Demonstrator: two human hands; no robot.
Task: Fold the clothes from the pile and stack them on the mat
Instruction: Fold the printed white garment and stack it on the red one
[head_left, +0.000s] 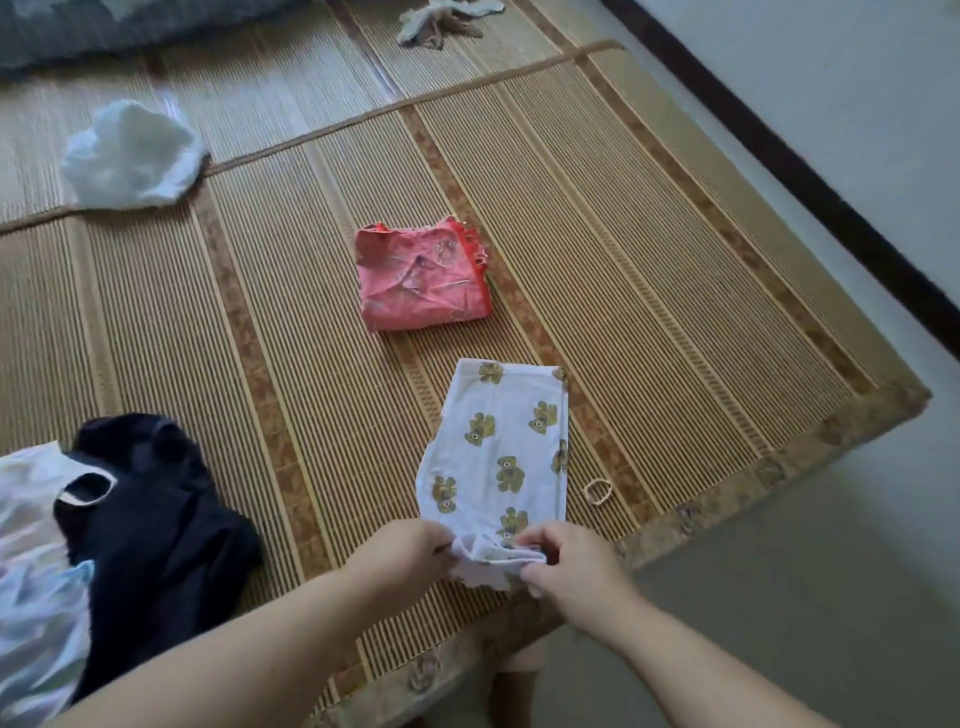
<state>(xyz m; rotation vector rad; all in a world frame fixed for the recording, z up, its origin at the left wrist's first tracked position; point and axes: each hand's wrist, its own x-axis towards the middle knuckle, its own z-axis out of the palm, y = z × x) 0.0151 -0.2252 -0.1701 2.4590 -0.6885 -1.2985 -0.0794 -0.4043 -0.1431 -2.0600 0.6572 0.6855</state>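
Head — both hands (410, 548) (569, 564) curled on garment (501, 452)

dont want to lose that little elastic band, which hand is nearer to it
Right. The right hand grips the bear-print garment just below the elastic band; the left hand is farther, across the garment's hem.

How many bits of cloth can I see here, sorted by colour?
Pink garment: 1
White bear-print garment: 1
Navy garment: 1
Plain white cloth: 1
Beige rag: 1
Grey bedding: 1
Pale heap, left edge: 1, maybe more
Total: 7 at least
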